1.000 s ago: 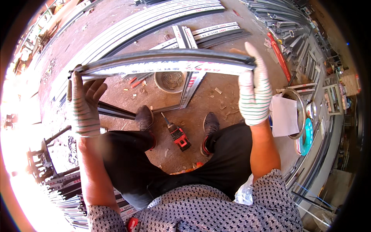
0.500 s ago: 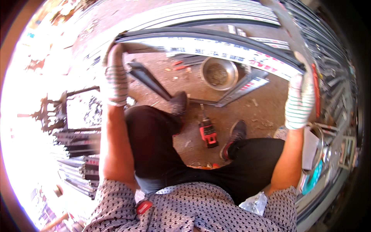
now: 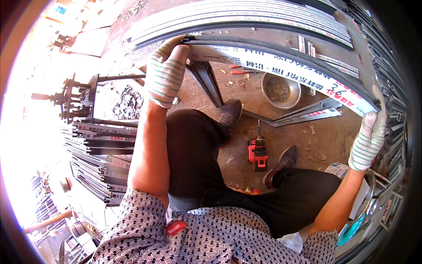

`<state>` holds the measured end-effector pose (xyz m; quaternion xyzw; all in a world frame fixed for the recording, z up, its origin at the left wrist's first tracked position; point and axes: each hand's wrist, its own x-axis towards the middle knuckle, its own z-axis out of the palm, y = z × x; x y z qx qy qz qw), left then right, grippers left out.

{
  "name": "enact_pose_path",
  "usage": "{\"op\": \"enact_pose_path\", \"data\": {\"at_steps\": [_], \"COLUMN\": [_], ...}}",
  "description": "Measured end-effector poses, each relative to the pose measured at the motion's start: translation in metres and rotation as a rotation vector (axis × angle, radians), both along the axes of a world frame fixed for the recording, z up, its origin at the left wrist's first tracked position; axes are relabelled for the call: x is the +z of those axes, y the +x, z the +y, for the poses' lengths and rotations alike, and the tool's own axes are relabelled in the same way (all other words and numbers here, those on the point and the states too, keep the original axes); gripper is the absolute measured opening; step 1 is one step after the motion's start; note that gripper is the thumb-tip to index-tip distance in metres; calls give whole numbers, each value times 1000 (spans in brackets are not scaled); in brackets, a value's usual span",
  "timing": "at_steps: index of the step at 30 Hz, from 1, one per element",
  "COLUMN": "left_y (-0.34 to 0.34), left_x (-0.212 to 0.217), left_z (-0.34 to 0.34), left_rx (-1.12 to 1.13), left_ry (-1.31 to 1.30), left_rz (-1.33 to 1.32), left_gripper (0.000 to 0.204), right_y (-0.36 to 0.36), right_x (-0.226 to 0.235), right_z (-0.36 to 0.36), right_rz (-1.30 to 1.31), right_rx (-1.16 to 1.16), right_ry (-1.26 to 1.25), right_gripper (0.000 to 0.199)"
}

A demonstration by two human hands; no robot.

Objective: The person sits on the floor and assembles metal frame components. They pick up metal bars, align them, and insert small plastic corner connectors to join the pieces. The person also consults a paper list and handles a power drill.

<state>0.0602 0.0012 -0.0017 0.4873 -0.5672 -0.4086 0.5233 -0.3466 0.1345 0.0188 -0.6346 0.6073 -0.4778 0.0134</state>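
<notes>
1. The left hand (image 3: 166, 72), in a striped work glove, is closed over the left end of a long metal profile (image 3: 281, 66) with a white printed film on its face.
2. The right hand (image 3: 369, 138), gloved the same way, grips the profile's right end from below, fingers wrapped up around the edge.
3. The profile hangs in the air across the view, above the person's knees and well above the ground.
4. Below the profile, near its middle, a metal bowl (image 3: 281, 90) of screws sits on the dirt floor.
5. A red drill (image 3: 258, 152) lies on the ground nearer the person than the bowl, between the two shoes.
6. More profiles (image 3: 303, 115) lie on the ground just right of the bowl, under the raised one; a stack (image 3: 101, 141) sits far to the left of it.
7. Risk: the piece is long and held only at its tips, so it may sag or twist, and a glove could slide on the slick film.
8. Risk: if the right end dips or swings, it could strike the racks (image 3: 391, 110) close beside it.
9. Risk: a drop would land on the bowl, the drill or the feet.
</notes>
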Motion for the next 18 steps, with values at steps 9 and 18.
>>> {"op": "enact_pose_path", "data": {"at_steps": [9, 18], "left_y": [14, 24], "left_x": [-7, -19], "left_z": [-4, -8], "left_rx": [-1, -13], "left_ry": [7, 27], "left_rz": [-19, 28], "left_gripper": [36, 37], "right_y": [7, 9], "right_x": [1, 5], "right_z": [2, 5], "right_rz": [-49, -84], "right_rx": [43, 76], "right_ry": [0, -8], "right_gripper": [70, 81]}}
